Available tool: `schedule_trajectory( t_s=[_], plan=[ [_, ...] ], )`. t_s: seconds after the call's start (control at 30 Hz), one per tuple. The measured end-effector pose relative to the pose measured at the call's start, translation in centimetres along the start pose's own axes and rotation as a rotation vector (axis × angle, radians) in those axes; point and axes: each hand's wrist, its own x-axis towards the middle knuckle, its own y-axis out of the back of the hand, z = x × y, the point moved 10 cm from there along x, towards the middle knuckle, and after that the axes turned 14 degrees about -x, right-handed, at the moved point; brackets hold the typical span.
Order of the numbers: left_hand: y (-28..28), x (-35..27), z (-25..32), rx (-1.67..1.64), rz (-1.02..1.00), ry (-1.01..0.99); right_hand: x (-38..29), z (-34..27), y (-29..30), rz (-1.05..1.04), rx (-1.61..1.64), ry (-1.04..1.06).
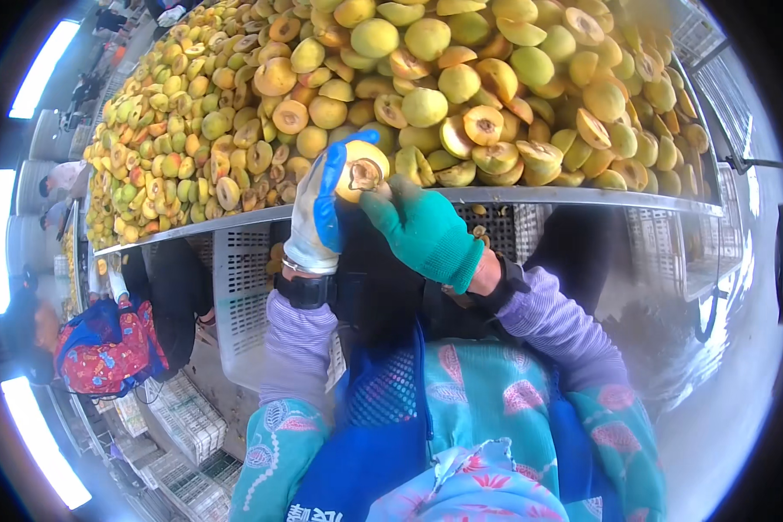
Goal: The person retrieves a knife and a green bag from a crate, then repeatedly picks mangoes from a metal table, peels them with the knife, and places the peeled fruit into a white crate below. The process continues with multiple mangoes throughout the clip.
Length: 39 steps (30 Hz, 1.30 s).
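Note:
My left hand [323,202], in a white work glove with a blue coating, holds a yellow peach half [361,171]. Its cut face is turned up and shows a brown, ragged hollow at the centre. My right hand [424,228], in a green knitted glove, has its thumb and fingers drawn together at the right edge of that half. Something small and pale shows at those fingertips, but I cannot tell what it is. Just beyond both hands rises a heap of peach halves [426,107], some cut side up, others skin side up.
A metal table rim [581,196] runs between me and the heap. Below it stand a white perforated crate [245,313] on the left and another crate [652,241] on the right. A co-worker in a red patterned sleeve [107,349] works at the left, near stacked crates [186,417].

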Motion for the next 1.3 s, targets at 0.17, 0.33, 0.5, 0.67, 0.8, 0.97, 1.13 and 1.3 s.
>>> schedule_trajectory(
  t_s=[0.17,0.33,0.5,0.67,0.8,0.97,1.13,1.3],
  plan=[
    [-2.9,-0.4,-1.3,-0.375,0.052,0.219,-1.1,1.5,-0.3,-0.098,0.192,-0.125],
    [-3.0,-1.2,-2.8,-0.338,0.027,0.327,-1.3,1.2,-0.4,-0.185,0.213,-0.128],
    [-3.2,-0.4,-0.6,-0.492,0.051,0.272,-2.3,0.9,-1.2,-0.216,0.398,-0.201],
    [-4.6,0.9,2.8,-0.017,-0.236,-0.054,-2.2,1.8,-1.3,-0.264,0.402,-0.207],
    [-4.6,1.5,1.6,-0.041,-0.378,-0.016,-2.4,3.0,-1.7,-0.375,0.518,-0.235],
    [-4.0,-1.3,2.2,-0.090,0.012,-0.127,-3.3,2.0,-1.8,-0.497,0.673,-0.448],
    [-4.9,-0.4,1.6,0.076,-0.220,-0.092,-3.4,2.9,-2.3,-0.350,0.564,-0.331],
    [-3.7,-1.0,-1.6,-0.433,-0.050,0.280,-4.0,2.4,-2.5,-0.446,0.656,-0.426]
  ],
)
